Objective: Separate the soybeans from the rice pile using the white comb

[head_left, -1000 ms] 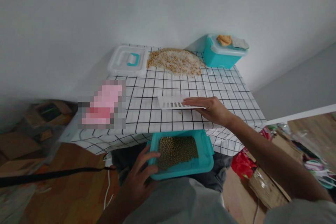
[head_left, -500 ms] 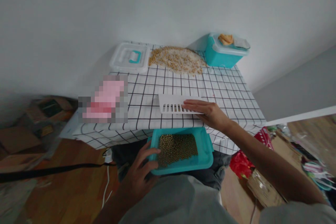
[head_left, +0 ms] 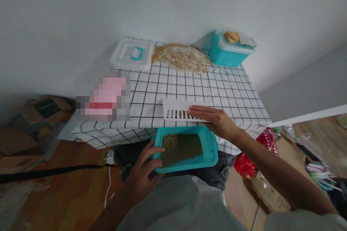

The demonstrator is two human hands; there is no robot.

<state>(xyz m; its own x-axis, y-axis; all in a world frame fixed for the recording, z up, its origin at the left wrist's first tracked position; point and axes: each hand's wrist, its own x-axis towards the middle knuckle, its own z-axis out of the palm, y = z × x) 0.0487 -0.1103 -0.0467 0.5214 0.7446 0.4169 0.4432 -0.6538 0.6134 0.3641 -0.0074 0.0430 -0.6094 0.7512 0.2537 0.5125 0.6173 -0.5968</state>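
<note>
Both our hands are apart: our left hand (head_left: 143, 169) grips the left rim of the teal bin (head_left: 209, 148) of beans (head_left: 183, 148), our right hand (head_left: 214, 118) clamps the white slotted plate (head_left: 176, 104) just beyond it.

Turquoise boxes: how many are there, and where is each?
2: an open box touched by the left hand, and a lidded box at the back right of the table. Floor clutter may hide more.
</note>
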